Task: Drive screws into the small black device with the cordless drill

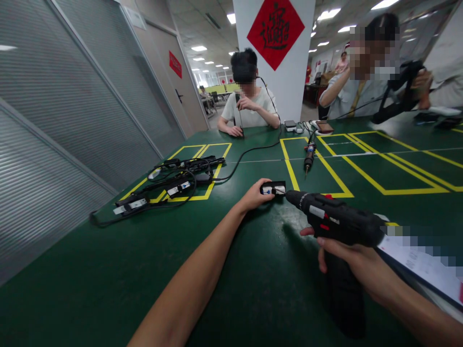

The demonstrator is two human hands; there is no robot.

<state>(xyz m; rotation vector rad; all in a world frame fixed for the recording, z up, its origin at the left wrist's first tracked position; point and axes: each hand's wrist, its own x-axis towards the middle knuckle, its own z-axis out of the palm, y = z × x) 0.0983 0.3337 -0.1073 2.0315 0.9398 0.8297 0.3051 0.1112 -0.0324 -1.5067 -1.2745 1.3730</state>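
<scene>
My left hand (255, 195) reaches out over the green table (108, 270) and grips a small black module with a white and blue label (274, 187), holding it down on the surface. My right hand (352, 262) is wrapped round the grip of a black cordless screwdriver (336, 222). The tool's bit tip touches the right end of the module.
A tangle of black adapters and cables (170, 185) lies at the left inside yellow floor-tape boxes. Another electric screwdriver (309, 158) rests further back. A person (249, 103) sits opposite, another person (365, 72) stands at right. Papers (419, 262) lie at my right.
</scene>
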